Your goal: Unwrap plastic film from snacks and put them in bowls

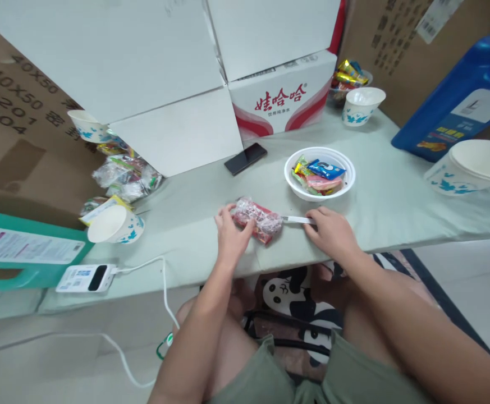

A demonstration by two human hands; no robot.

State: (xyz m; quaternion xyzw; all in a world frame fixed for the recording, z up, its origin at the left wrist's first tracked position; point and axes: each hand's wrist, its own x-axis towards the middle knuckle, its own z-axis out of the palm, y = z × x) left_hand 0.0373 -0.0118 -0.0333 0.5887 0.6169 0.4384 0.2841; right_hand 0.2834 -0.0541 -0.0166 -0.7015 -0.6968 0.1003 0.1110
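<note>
Near the front edge of the cloth-covered table (198, 247) lies a red package in crinkled clear plastic wrap (257, 219). The fingers of my left hand (233, 235) grip its left end, thumb at the near side. My right hand (331, 230) is closed around a slim white knife (297, 219), which points left. The knife's tip meets the right end of the package; whether it has gone into the wrap I cannot tell. Just behind my right hand stands a white bowl (291, 182) with small wrapped snacks (318, 177) in it.
A black phone (245, 159) lies behind the package, before white cartons (280, 104). Paper cups (116, 224) and bagged snacks (124, 177) are at left, beside a white device (85, 278) with a cable (164, 286). A blue bottle (450, 112) and stacked cups (459, 174) stand at right.
</note>
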